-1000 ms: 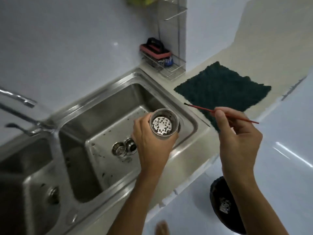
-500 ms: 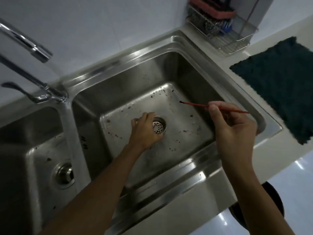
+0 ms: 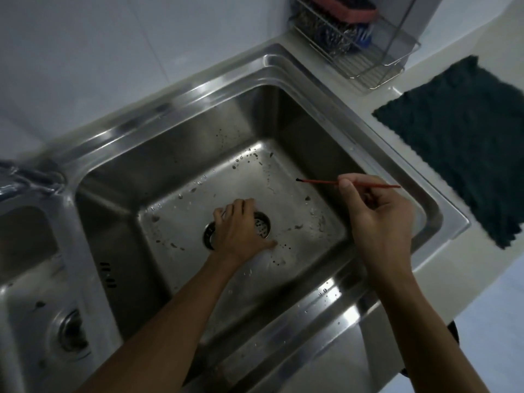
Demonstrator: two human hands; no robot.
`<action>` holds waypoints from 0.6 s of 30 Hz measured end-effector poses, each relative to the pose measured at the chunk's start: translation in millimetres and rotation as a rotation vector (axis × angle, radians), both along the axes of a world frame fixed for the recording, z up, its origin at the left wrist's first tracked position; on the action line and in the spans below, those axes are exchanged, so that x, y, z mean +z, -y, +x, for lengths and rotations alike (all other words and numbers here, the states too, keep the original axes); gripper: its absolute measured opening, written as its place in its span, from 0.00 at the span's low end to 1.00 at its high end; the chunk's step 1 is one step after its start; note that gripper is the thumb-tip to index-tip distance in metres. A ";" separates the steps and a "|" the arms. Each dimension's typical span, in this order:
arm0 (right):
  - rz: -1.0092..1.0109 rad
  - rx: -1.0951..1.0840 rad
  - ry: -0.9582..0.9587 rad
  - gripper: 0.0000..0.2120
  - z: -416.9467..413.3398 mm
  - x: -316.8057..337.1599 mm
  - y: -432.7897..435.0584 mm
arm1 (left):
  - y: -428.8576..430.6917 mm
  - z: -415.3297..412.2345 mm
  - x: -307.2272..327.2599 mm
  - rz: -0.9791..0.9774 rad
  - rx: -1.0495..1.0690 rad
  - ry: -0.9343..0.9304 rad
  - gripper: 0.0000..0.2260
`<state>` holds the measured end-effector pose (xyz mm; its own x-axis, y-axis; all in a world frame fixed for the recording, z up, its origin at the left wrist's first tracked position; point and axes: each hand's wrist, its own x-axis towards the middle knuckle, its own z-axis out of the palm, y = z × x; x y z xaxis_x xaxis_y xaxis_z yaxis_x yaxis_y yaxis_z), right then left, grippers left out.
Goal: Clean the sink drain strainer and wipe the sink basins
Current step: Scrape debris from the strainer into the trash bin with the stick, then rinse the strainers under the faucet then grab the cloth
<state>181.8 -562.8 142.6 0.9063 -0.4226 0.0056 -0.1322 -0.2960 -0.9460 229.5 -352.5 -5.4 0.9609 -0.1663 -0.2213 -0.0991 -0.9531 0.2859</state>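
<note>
A steel double sink [image 3: 312, 80] fills most of the frame, its big basin [image 3: 170, 180] in the centre and its small basin [image 3: 28, 236] cut off at the lower left, with a drain [image 3: 71, 336] near the bottom edge. Dark specks and water drops dot the big basin's floor. A pale desk [image 3: 459, 268] runs along the sink's right side, and a dark green cloth [image 3: 459, 143] lies flat on it at the right edge of the frame. A wire rack [image 3: 377, 72] stands on the desk at the upper right and holds a red sponge [image 3: 357, 9] and scourers. A tap [image 3: 25, 180], blurred, shows at the left edge. A person's left hand [image 3: 238, 228] reaches down to the middle of the big basin's floor and covers most of the strainer [image 3: 262, 226], which sits in the drain hole there, fingers bent over its far rim and thumb stretched toward the lower right. The right hand [image 3: 380, 219] hangs above the basin's right side, right of centre, thumb and fingers pinching a thin red brush [image 3: 320, 181] that lies level, its dark tip pointing left, apart from the strainer.
</note>
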 end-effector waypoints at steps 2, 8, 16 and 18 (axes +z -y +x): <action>-0.031 -0.016 -0.001 0.05 7.1 0.8 2.7 | 9.3 5.8 17.9 -0.107 0.011 0.017 0.50; -0.344 -0.077 0.225 0.12 55.0 29.0 28.4 | 69.2 51.9 92.3 -0.426 0.001 0.187 0.45; -0.785 -0.125 0.304 0.14 153.7 57.4 87.5 | 143.1 110.1 149.6 -0.477 -0.042 0.333 0.43; -0.864 -0.095 0.237 0.15 171.4 47.6 98.9 | 147.7 116.3 150.1 -0.455 -0.044 0.358 0.42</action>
<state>353.2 -661.7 190.2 0.8025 -0.2577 0.5381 -0.0222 -0.9142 -0.4047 345.8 -500.2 144.7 0.9527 -0.2098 0.2197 -0.3018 -0.7352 0.6069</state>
